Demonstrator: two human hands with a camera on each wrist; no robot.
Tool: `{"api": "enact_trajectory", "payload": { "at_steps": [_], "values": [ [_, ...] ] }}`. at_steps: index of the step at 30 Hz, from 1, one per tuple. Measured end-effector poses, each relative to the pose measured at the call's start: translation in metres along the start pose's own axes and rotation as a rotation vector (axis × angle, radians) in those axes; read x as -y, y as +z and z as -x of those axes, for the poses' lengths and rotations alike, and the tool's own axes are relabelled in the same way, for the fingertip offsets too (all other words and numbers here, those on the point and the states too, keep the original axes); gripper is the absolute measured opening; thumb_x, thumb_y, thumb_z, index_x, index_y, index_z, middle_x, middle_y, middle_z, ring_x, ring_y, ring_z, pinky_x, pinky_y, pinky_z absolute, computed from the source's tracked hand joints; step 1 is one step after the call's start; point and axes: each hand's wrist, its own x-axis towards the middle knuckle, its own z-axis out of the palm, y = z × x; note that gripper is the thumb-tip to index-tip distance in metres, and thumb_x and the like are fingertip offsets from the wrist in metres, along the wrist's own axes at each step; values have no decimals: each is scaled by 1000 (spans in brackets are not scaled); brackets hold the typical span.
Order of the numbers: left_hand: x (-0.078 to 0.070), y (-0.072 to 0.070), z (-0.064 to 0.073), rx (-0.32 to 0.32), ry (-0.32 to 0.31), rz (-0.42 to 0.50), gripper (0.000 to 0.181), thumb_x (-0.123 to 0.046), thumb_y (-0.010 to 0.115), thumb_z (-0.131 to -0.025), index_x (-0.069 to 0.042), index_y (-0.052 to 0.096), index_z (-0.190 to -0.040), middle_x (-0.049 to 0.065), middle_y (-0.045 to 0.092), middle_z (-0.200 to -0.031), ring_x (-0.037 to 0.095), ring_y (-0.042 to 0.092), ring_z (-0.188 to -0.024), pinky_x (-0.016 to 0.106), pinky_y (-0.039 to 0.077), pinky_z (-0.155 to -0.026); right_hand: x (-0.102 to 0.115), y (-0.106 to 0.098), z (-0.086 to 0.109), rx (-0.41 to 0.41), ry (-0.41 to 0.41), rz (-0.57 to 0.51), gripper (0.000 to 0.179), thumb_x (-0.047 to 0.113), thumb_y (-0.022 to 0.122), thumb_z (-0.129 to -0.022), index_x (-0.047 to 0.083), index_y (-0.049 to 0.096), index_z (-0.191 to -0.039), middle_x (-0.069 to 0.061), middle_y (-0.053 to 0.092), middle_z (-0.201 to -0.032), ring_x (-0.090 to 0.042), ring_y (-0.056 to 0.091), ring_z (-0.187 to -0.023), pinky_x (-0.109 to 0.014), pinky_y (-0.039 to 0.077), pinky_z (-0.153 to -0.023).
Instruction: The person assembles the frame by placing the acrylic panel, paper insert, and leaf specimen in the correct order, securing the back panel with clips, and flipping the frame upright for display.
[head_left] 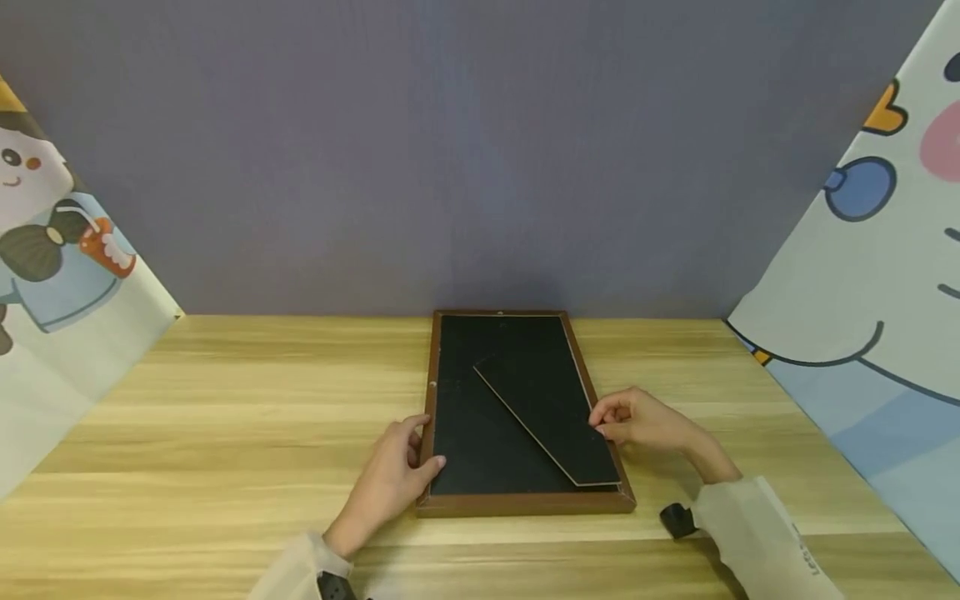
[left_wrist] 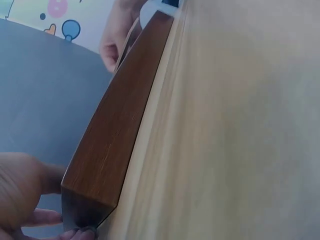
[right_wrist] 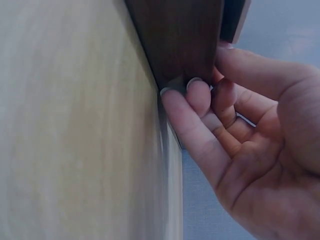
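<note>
A picture frame (head_left: 525,503) with a brown wooden border lies face down, its black back upward. On that back a black easel stand (head_left: 558,417) slants toward the lower right corner, its lower end slightly raised off the backing. My left hand (head_left: 392,472) grips the left border, thumb over the top edge and fingers along the outer side. At the right border my right hand (head_left: 648,425) pinches the stand's long edge between thumb and forefinger. In the right wrist view, its other fingertips (right_wrist: 197,95) curl against the frame's wooden side (right_wrist: 175,45), down by the table.
The wood-grain table (head_left: 262,417) spreads on both sides of the frame. A grey-blue backdrop (head_left: 450,167) rises at the table's far edge, close to the frame's top. Cartoon-printed cloths (head_left: 862,292) hang at both sides. Black wrist devices (head_left: 678,521) sit at both sleeves.
</note>
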Motion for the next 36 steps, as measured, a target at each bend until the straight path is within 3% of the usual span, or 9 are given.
{"api": "enact_trajectory", "payload": {
  "at_steps": [8,16,20,25,36],
  "values": [
    [-1,6,4,-93,29,-32,45,-6,75,-79,4,62,-120,9,57,-91,11,47,-68,19,40,-55,-4,1,-2,-4,26,9,8,-3,58,-88,-6,62,-94,8,50,-67,0,46,-57,-17,41,-48],
    [-1,13,6,-178,-17,86,38,2,75,-77,5,67,-113,15,54,-100,11,54,-70,16,47,-53,-3,3,-3,-8,38,20,8,-3,58,-87,-5,63,-94,6,52,-68,-2,47,-58,-17,41,-48],
    [-1,15,5,-171,-30,125,38,4,72,-78,7,65,-115,17,51,-103,12,56,-69,17,48,-52,-1,2,-3,-12,47,24,9,-3,58,-87,-5,63,-94,5,52,-68,-1,48,-58,-18,42,-49],
    [-1,13,4,-142,-47,126,38,4,71,-79,6,64,-117,16,50,-106,10,50,-66,16,45,-52,1,2,-3,-8,60,14,9,-2,58,-88,-6,63,-95,5,50,-68,-1,47,-58,-18,43,-50],
    [1,10,4,-103,-10,193,38,9,67,-80,9,63,-117,20,47,-113,3,43,-57,15,40,-44,0,1,-2,0,69,-4,12,-3,58,-87,-8,63,-97,6,49,-68,0,44,-58,-17,42,-50]
  ]
}}
